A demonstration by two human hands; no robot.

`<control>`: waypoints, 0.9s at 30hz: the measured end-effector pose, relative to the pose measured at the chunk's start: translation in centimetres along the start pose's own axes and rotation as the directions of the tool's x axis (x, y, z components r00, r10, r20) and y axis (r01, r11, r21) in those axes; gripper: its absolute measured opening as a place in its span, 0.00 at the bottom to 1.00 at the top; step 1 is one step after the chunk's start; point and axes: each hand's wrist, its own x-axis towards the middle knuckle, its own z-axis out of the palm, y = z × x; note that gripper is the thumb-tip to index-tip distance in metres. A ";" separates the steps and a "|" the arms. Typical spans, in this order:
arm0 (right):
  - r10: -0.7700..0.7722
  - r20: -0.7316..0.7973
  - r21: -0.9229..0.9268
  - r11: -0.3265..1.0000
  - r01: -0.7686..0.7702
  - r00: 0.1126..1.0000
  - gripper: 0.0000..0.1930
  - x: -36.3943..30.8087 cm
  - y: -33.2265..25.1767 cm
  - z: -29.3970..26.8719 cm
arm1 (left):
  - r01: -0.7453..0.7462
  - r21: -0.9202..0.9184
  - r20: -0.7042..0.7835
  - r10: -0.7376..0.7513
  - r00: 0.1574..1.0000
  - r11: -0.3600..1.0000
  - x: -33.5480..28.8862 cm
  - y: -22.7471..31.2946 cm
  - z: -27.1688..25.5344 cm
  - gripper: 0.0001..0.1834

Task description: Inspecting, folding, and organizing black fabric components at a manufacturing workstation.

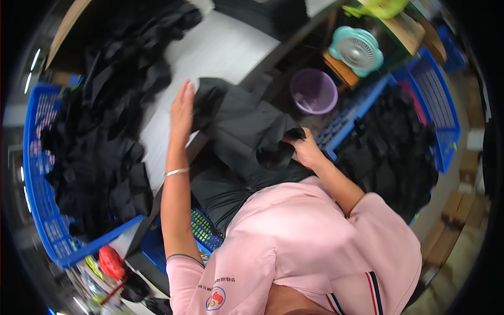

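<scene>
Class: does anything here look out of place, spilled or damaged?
Black fabric pieces sprawl from the left blue basket across the white tabletop, which looks untidy: the basket doesn't contain them. The black cloth in the right hand shows no clear damage.

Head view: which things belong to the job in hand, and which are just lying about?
Likely in use:
- black cloth, gripped by the right hand; the open left hand is beside it
- left black pile and right black pile, with blue baskets

Seemingly just lying about:
- turquoise fan
- purple bin
- cardboard boxes
</scene>
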 end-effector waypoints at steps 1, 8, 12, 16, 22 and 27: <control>-0.023 -0.024 -0.021 1.000 0.022 0.999 0.07 -0.4 0.7 -1.5 | 0.076 -0.053 0.059 -0.073 0.996 0.996 -0.9 1.2 0.1 0.28; 0.090 -0.010 -0.152 0.984 -0.090 0.996 0.06 -5.9 -2.8 -4.3 | 0.365 -0.232 0.302 -0.290 0.908 0.902 -7.0 -2.0 -2.1 0.14; -0.007 -0.187 0.010 1.000 0.009 0.982 0.07 -7.7 -0.6 -8.9 | 0.332 -0.290 0.123 -0.309 0.943 0.898 -9.7 -0.4 2.1 0.15; 0.080 -0.702 0.151 0.988 0.038 0.708 0.17 -9.9 -2.3 -14.2 | 0.366 -0.324 0.131 -0.342 0.930 0.872 -15.0 -0.6 4.8 0.19; -0.218 -0.855 0.103 0.818 0.566 0.470 0.19 -10.7 -7.1 -28.8 | 0.507 -0.202 0.042 -0.510 0.859 0.838 -23.5 -9.1 1.8 0.16; 0.019 -0.978 0.173 0.628 0.759 0.207 0.24 -8.6 -7.3 -39.7 | 0.477 -0.380 0.000 -0.516 0.857 0.792 -26.0 -11.1 1.3 0.18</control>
